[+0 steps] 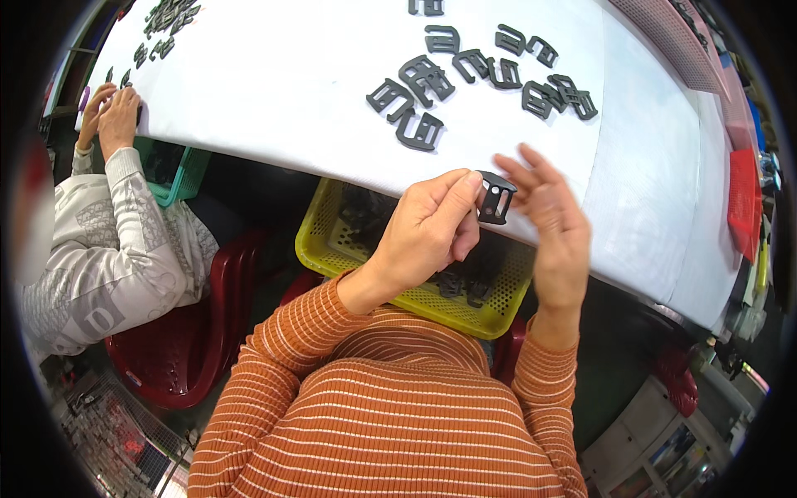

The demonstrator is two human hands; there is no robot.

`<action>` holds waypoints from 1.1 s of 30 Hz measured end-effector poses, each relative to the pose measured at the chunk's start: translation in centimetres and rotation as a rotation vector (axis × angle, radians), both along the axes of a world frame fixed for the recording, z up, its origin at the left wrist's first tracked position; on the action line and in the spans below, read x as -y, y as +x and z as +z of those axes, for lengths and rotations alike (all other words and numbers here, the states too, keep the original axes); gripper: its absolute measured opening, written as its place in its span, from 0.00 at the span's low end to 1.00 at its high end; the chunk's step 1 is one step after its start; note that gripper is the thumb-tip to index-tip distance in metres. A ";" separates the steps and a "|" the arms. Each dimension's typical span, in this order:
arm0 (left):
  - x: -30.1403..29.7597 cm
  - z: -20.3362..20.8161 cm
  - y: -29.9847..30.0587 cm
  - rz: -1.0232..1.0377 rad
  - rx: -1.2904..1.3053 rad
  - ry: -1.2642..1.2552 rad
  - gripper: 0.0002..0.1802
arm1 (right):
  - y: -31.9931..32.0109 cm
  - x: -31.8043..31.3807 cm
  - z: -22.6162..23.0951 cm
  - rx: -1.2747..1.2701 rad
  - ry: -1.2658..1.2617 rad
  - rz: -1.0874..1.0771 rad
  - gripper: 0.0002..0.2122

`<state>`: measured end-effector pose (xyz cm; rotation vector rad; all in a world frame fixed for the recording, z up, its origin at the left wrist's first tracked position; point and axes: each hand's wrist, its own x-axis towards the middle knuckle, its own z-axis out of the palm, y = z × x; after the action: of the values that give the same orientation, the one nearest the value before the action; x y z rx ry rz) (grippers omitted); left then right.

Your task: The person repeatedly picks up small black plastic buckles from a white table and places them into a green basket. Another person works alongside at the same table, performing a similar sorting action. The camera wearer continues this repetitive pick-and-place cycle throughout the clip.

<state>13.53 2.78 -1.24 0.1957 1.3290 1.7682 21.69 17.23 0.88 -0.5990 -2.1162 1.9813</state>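
Note:
Between the thumb and fingers of my left hand [432, 220] is a black plastic buckle [496, 199] with slots and small round holes. It is held up just over the table's near edge. Just right of the buckle, my right hand [548, 207] has its fingers apart and slightly blurred; nothing shows in it. Whether its fingertips touch the buckle I cannot tell. Several similar black buckles [419, 130] lie scattered on the white table [290, 91] beyond my hands. Below my hands, a yellow basket [320, 249] holds more dark pieces, partly hidden by my left hand and arm.
At the left, a co-worker's hands [120, 116] work at the table edge, near a pile of black pieces [170, 17] and above a green basket [187, 178]. A red chair [220, 315] stands beside me. Pink trays [664, 33] and a red bin [745, 195] line the right side.

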 end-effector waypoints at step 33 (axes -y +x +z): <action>-4.4 -0.2 -2.1 -0.210 -1.146 -0.456 0.14 | -4.8 -8.7 -1.4 -0.240 1.263 -0.063 0.11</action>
<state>11.46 7.16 -1.45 1.1552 2.3363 1.0799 16.85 25.95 -0.56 -0.1443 -2.5227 0.3568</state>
